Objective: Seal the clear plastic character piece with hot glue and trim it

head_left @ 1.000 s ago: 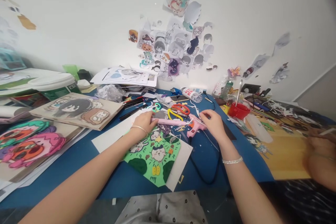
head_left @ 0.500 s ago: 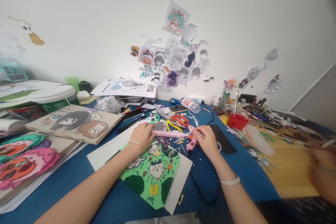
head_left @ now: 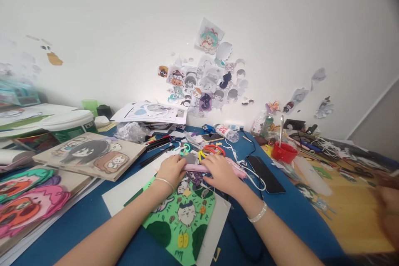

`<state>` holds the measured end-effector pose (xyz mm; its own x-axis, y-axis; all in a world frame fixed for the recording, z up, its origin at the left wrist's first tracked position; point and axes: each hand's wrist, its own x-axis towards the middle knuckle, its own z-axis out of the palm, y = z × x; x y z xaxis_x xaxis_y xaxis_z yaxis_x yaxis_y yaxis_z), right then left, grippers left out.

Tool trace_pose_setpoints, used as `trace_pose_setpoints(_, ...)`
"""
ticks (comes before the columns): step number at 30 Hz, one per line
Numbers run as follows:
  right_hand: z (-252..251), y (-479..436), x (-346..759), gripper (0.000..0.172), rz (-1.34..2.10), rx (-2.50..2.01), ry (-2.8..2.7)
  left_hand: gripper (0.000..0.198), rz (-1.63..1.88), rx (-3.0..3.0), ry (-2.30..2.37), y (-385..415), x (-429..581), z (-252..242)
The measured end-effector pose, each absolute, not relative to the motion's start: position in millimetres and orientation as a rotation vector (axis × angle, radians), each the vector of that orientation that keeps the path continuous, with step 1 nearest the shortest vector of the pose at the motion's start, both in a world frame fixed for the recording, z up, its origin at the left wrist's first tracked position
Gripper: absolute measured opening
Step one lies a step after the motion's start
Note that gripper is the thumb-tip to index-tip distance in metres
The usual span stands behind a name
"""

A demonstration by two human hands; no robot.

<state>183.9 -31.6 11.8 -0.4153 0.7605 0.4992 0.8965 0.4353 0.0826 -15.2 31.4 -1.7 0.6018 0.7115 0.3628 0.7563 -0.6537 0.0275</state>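
Observation:
Between my hands is a slim pink stick-like tool (head_left: pixel 197 168), lying crosswise above the top edge of a green decorated sheet (head_left: pixel 170 232). My left hand (head_left: pixel 171 170) is closed round its left end. Fingers of my right hand (head_left: pixel 220 171) are on its right part. Just right of that hand a pink glue gun (head_left: pixel 238 169) lies on the blue table, partly hidden. Scissors with red handles (head_left: pixel 215 149) and yellow ones lie behind. The green sheet carries cartoon figures and rests on a white board (head_left: pixel 215 224).
Painted boards (head_left: pixel 90 153) and a white tub (head_left: pixel 68 122) stand at the left. A black phone-like slab (head_left: pixel 266 174), a red cup (head_left: pixel 284 152) and a bottle (head_left: pixel 227 133) are at the right and back. Another person's blurred hand (head_left: pixel 391 203) shows at the far right.
My right hand has moved left onto the pink tool, away from the glue gun, which now lies to its right. The view has tilted up slightly.

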Motion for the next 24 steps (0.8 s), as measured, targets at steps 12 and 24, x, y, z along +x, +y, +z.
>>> trace_pose_setpoints(12, -8, -7, 174, 0.026, -0.691, -1.285, -2.362, 0.018, -0.558, -2.621, -1.181, 31, -14, -2)
trace_pose_setpoints(24, -1, -13, 179, 0.023, -0.601, -1.267, -2.174, 0.029, -0.940, -2.659, -1.033, 19, -16, 8)
